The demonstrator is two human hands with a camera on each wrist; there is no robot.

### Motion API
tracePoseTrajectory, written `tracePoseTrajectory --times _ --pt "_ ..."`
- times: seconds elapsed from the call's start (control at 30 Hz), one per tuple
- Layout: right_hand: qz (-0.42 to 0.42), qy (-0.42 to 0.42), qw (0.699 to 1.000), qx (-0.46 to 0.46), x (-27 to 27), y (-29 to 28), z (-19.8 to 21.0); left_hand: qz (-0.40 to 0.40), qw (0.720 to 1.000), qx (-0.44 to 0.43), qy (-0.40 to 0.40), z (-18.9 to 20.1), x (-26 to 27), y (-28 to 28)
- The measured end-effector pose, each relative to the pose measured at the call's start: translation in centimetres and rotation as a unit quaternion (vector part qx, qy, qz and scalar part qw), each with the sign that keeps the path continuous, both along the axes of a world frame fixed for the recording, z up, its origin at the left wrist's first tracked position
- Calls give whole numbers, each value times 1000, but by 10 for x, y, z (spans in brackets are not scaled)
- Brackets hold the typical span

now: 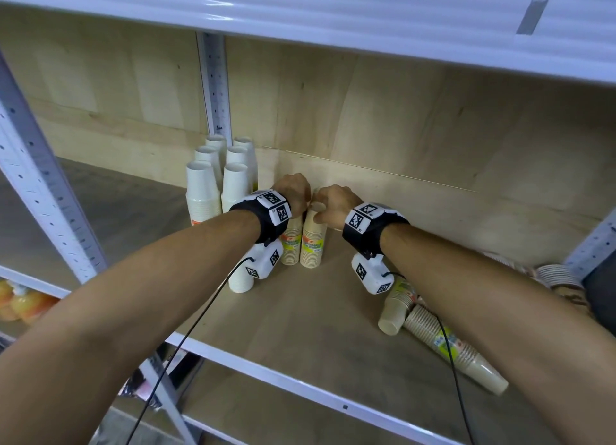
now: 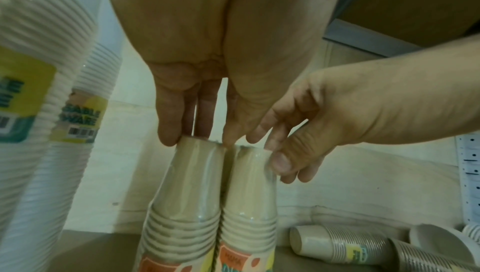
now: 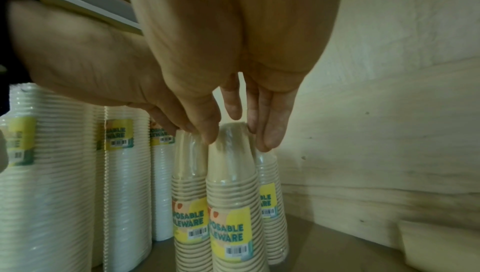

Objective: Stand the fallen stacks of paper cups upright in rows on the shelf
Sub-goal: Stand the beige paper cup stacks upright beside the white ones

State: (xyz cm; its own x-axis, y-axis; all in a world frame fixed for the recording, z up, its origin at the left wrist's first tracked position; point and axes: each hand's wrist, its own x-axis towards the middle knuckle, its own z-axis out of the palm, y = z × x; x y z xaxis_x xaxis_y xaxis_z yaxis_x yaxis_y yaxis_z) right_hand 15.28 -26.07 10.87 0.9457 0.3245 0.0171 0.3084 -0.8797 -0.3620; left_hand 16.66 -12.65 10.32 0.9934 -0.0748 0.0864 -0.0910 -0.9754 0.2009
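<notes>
Two beige paper cup stacks stand upright side by side mid-shelf, the left stack (image 1: 290, 244) (image 2: 189, 184) and the right stack (image 1: 313, 241) (image 2: 249, 190). My left hand (image 1: 293, 191) (image 2: 200, 139) pinches the top of the left stack between fingers and thumb. My right hand (image 1: 333, 201) (image 3: 236, 136) pinches the top of the right stack (image 3: 233, 190). In the right wrist view a third beige stack (image 3: 270, 184) stands just behind it. Fallen beige stacks (image 1: 396, 308) (image 2: 337, 249) lie at the right.
White cup stacks (image 1: 203, 191) stand in two rows at the back left, with one more (image 1: 241, 278) in front. Another fallen stack (image 1: 453, 344) nears the shelf's front edge (image 1: 300, 378). Patterned cup stacks (image 1: 553, 274) lie at the far right. The upper shelf (image 1: 300, 11) hangs overhead.
</notes>
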Motion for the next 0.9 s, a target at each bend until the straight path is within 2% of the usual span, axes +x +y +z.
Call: tracePoseTrajectory --times 0.23,0.37,0.47,0.9 --pt "-45 -17 999 -4 5 -28 9 -18 995 -83 -52 22 -1 -9" --pt "-88 -16 996 -7 -5 -55 10 -83 987 -126 -47 33 -9 -31" --pt "-112 -8 994 -13 -17 -79 7 -137 982 -127 -31 35 -21 -56" --pt "-190 46 979 -60 -120 -183 -40 -211 963 -135 100 -36 -69 -142"
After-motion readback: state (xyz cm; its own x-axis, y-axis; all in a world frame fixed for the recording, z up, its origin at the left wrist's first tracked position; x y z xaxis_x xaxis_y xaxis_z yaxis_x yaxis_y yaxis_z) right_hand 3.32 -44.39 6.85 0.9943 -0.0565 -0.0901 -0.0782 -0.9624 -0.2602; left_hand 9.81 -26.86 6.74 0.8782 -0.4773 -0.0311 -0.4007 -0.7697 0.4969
